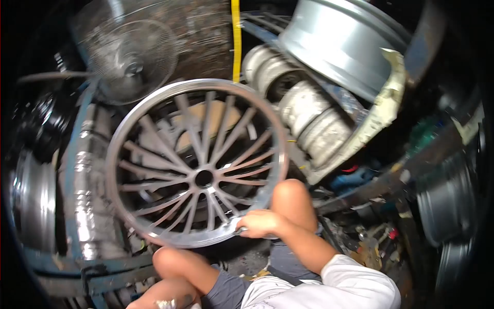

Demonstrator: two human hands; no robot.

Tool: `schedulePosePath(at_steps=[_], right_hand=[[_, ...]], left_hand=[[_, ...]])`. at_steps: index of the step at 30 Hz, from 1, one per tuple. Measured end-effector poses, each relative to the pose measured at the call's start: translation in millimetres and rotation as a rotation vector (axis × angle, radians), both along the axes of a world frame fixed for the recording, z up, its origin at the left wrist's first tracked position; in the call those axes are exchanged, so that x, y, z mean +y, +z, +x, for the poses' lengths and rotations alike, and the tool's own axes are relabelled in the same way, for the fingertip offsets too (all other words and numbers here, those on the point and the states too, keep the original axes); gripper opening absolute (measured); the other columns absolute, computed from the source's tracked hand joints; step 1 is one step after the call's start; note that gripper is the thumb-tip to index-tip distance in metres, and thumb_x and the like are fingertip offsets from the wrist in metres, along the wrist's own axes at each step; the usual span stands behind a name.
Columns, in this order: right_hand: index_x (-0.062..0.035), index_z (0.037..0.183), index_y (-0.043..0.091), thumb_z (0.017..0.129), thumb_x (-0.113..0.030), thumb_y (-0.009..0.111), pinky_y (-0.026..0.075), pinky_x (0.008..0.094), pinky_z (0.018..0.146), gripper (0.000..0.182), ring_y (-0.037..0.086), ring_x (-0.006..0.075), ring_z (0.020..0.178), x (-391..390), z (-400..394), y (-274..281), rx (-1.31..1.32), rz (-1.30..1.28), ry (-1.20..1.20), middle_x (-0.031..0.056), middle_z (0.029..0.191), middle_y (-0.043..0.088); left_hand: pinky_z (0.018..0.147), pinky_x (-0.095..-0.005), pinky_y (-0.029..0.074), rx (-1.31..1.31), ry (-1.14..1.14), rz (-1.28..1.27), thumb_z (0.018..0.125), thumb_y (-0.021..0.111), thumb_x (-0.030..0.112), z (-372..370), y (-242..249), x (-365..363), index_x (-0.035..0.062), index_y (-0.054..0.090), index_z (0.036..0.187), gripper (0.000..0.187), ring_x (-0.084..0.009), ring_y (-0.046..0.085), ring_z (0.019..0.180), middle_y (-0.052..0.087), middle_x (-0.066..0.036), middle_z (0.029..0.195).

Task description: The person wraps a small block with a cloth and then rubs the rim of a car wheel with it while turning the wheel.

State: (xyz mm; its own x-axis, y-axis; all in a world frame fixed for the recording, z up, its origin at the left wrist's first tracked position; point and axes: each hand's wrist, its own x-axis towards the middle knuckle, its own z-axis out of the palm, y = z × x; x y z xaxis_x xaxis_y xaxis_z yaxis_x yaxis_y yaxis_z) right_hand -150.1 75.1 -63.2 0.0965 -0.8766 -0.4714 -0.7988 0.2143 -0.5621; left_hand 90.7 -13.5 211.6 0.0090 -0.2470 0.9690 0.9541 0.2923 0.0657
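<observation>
A large multi-spoke alloy wheel (pixel 205 154) lies face up in front of me, its rim close to my knees. My right hand (pixel 259 223) is closed at the near right part of the rim, with the fingers pressed down on the metal. A small pale piece (pixel 234 225) shows at the fingertips; its kind cannot be made out. Bare metal near that hand looks brighter than the browner far rim. Part of my left arm (pixel 162 292) shows at the bottom left edge, but the left hand itself is out of view.
A wire-caged fan (pixel 135 64) stands at the far left. Back right, a large silver wheel rim (pixel 342 44) sits above a row of worn pale cylindrical parts (pixel 303 108). More rims (pixel 446 198) stand at the right, and another rim (pixel 38 201) at the left beside a blue metal frame (pixel 77 154).
</observation>
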Motion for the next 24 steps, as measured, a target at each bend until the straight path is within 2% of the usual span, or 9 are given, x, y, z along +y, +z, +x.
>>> schedulePosePath(at_steps=[3, 5, 7, 9, 12, 13, 15, 18, 24], right_hand=[[-0.0166, 0.127, 0.072, 0.092, -0.035, 0.068, 0.054, 0.0471, 0.098, 0.04, 0.07, 0.0373, 0.11, -1, 0, -3, 0.013, 0.006, 0.024, 0.0173, 0.116, 0.074], [-0.0176, 0.126, 0.072, 0.092, -0.035, 0.068, 0.054, 0.0476, 0.097, 0.038, 0.07, 0.0372, 0.109, 0, -4, -15, -0.016, -0.035, 0.039, 0.0167, 0.116, 0.074], [-0.0175, 0.124, 0.074, 0.092, -0.034, 0.068, 0.054, 0.0473, 0.097, 0.036, 0.071, 0.0375, 0.107, 0, -5, -11, -0.033, -0.066, 0.058, 0.0177, 0.115, 0.074], [-0.0163, 0.123, 0.074, 0.091, -0.032, 0.069, 0.054, 0.046, 0.096, 0.036, 0.071, 0.038, 0.106, -9, 5, 7, -0.045, -0.083, 0.076, 0.0195, 0.112, 0.074], [-0.0154, 0.124, 0.074, 0.089, -0.029, 0.072, 0.054, 0.0455, 0.093, 0.037, 0.071, 0.0394, 0.104, -14, 18, 46, -0.078, -0.055, 0.031, 0.0223, 0.109, 0.074], [-0.0151, 0.124, 0.073, 0.089, -0.027, 0.073, 0.054, 0.0453, 0.093, 0.038, 0.071, 0.0399, 0.104, -14, 18, 51, -0.086, -0.04, -0.007, 0.0232, 0.108, 0.073], [-0.0157, 0.125, 0.073, 0.087, -0.025, 0.075, 0.053, 0.0461, 0.091, 0.04, 0.071, 0.0412, 0.102, -16, 14, 27, -0.012, 0.065, -0.027, 0.0253, 0.104, 0.073], [-0.0165, 0.125, 0.073, 0.087, -0.023, 0.074, 0.053, 0.047, 0.091, 0.039, 0.07, 0.0431, 0.1, -17, 19, 25, -0.024, 0.046, -0.058, 0.0254, 0.101, 0.073], [-0.016, 0.125, 0.073, 0.087, -0.021, 0.074, 0.053, 0.046, 0.093, 0.039, 0.069, 0.044, 0.103, -20, 20, 24, -0.014, 0.075, -0.061, 0.0258, 0.106, 0.072]], left_hand=[[0.089, -0.0369, 0.04, 0.076, -0.049, 0.176, 0.07, 0.077, 0.004, 6, 5, 1, 0.0095, 0.051, 0.125, 0.061, -0.0187, 0.055, 0.098, 0.049, -0.003, 0.104], [0.089, -0.0379, 0.043, -0.031, -0.247, 0.366, 0.076, 0.077, 0.005, -9, 0, -13, 0.0121, 0.053, 0.127, 0.057, -0.0169, 0.056, 0.098, 0.05, -0.003, 0.101], [0.086, -0.0365, 0.048, -0.25, -0.339, 0.486, 0.084, 0.069, 0.008, -34, -24, -33, 0.0095, 0.059, 0.119, 0.036, -0.018, 0.058, 0.091, 0.057, -0.004, 0.098], [0.085, -0.0321, 0.05, -0.626, -0.425, 0.601, 0.088, 0.067, 0.013, -38, -23, -30, 0.006, 0.059, 0.116, 0.03, -0.0166, 0.06, 0.09, 0.062, -0.005, 0.102], [0.09, -0.0311, 0.05, -0.693, -0.877, 0.334, 0.088, 0.072, 0.017, -87, -50, 6, -0.0018, 0.059, 0.123, 0.042, -0.0162, 0.066, 0.097, 0.066, -0.009, 0.111], [0.09, -0.0313, 0.05, -0.706, -0.99, 0.235, 0.089, 0.072, 0.018, -99, -51, 15, -0.0016, 0.059, 0.123, 0.042, -0.0165, 0.066, 0.097, 0.066, -0.009, 0.112], [0.09, -0.0318, 0.05, -0.646, -1.001, 0.169, 0.09, 0.072, 0.018, -108, -58, 30, -0.0014, 0.059, 0.124, 0.041, -0.017, 0.066, 0.098, 0.066, -0.01, 0.113], [0.091, -0.0325, 0.051, -0.592, -0.996, 0.143, 0.091, 0.071, 0.019, -103, -54, 39, -0.001, 0.06, 0.125, 0.04, -0.0177, 0.066, 0.099, 0.067, -0.01, 0.114], [0.091, -0.034, 0.053, -0.542, -0.987, 0.152, 0.094, 0.07, 0.02, -105, -55, 44, -0.0002, 0.061, 0.127, 0.039, -0.0192, 0.067, 0.102, 0.067, -0.011, 0.117]])
